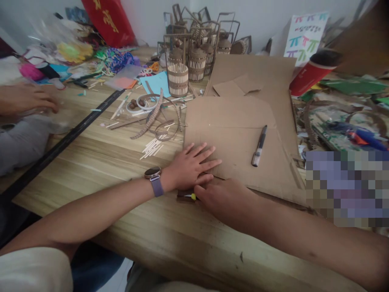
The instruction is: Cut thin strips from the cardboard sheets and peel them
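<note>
Left hand (pixel 194 166) lies flat, fingers spread, on near-left corner of flat brown cardboard sheet (pixel 231 146) on light wood-grain tabletop (pixel 146 231). Right hand (pixel 223 198) is curled just beside it at sheet's near edge, fingers pinching small yellow tool (pixel 193 196) with pale blade-like tip; black pen (pixel 259 148) with clear lower barrel lies on cardboard's right half.

1. Twelve o'clock from mid-view: clustered baskets (pixel 197 69), handles upright.
2. Two o'clock: a red cup (pixel 310 75); behind it, a printed card (pixel 304 40).
3. Three o'clock: a blue item (pixel 369 137) amid scraps.
4. Nine o'clock: loose sticks (pixel 152 147); farther out, a black strip (pixel 73 136).
5. Ten o'clock: curled strips (pixel 154 115); farther out, a yellow flower (pixel 75 52) and pink yarn (pixel 32 72).
6. Between ten and eleven: blue paper (pixel 159 83); beyond, a red bag (pixel 120 30).
</note>
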A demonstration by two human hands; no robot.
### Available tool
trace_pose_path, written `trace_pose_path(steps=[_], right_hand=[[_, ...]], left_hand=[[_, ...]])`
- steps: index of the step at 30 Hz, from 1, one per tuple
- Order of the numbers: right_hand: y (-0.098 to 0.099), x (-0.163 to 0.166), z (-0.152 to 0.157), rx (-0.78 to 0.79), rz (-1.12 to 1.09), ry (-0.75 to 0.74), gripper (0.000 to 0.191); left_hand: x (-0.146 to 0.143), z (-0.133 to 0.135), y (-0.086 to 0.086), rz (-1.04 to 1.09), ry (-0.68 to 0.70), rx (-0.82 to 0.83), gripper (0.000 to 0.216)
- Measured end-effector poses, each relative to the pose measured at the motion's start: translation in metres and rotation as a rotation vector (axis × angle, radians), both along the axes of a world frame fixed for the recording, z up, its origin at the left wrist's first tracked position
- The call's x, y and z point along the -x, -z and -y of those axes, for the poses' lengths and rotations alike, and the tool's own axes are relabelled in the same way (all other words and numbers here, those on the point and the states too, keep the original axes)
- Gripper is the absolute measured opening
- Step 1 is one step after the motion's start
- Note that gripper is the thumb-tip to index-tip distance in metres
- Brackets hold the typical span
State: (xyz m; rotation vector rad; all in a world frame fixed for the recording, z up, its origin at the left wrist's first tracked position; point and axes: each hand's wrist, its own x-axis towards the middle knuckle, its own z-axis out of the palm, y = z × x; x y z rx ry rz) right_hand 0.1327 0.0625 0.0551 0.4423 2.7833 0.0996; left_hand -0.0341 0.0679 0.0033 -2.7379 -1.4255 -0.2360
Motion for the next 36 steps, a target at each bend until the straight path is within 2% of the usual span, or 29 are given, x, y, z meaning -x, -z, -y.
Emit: trace_pose_path(steps=[8,13,19,22,29,36], right_hand=[[0.003,-0.003,0.001,-0.024,-0.060,-0.010,0.017],[-0.008,0.007,0.006,0.052,0.032,0.044,0.017],[-0.014,0.010,0.009,0.088,0.077,0.063,0.027],[-0.013,0.006,0.007,0.108,0.074,0.089,0.032],[-0.014,-0.005,0.005,0.134,0.090,0.113,0.031],[-0.014,-0.036,0.003,0.073,0.152,0.157,0.036]], left_hand=[[0.000,0.000,0.001,0.008,-0.001,-0.006,0.051],[0.001,0.000,0.003,0.016,0.005,-0.017,0.051],[0.001,0.000,0.002,0.010,0.023,-0.023,0.051],[0.001,0.000,0.000,0.000,0.022,-0.003,0.051],[0.001,0.000,-0.001,0.000,0.019,0.008,0.052],[0.001,0.002,-0.004,-0.004,0.011,0.012,0.052]])
